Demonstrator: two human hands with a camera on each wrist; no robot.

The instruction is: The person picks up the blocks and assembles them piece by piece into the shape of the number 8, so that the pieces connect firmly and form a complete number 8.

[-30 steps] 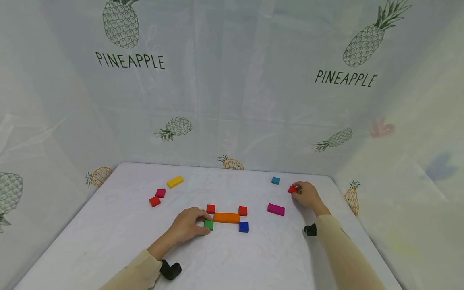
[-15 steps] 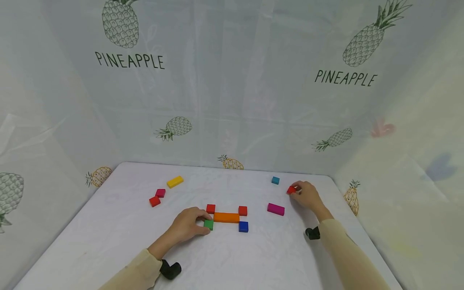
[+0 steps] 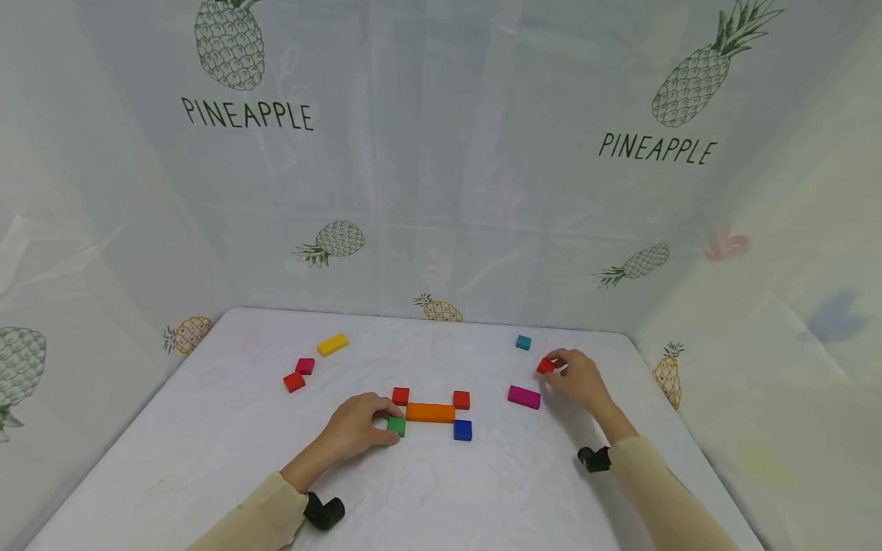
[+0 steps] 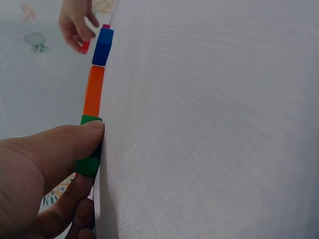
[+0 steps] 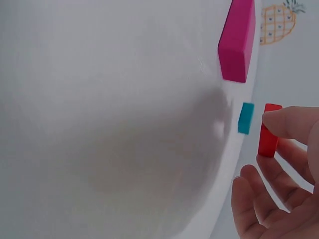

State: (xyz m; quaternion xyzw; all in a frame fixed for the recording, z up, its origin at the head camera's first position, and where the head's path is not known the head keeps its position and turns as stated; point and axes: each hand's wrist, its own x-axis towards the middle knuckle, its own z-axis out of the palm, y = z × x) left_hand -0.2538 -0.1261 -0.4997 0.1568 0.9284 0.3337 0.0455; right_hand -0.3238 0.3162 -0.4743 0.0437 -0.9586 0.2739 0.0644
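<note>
My left hand (image 3: 354, 427) pinches a green block (image 3: 396, 427) between thumb and fingers at the left end of the long orange block (image 3: 430, 413). Red blocks stand by the orange block's two far corners, one at the left (image 3: 400, 396) and one at the right (image 3: 462, 399). By its near right corner sits a blue block (image 3: 463, 430). Over the right side of the table, my right hand (image 3: 577, 379) holds another red block (image 3: 545, 366) between thumb and fingertips. The right wrist view shows this red block (image 5: 268, 139) held up, with the thumb across its face.
A magenta block (image 3: 524, 397) lies between the orange block and my right hand, with a teal block (image 3: 524, 343) farther back. At the left are a yellow block (image 3: 333, 345), a pink block (image 3: 305, 366) and a red block (image 3: 294, 382). A pineapple-printed curtain (image 3: 441, 191) hangs behind the table.
My right hand has moved slightly left and toward me, carrying the red block. The left hand keeps its place on the green block.
</note>
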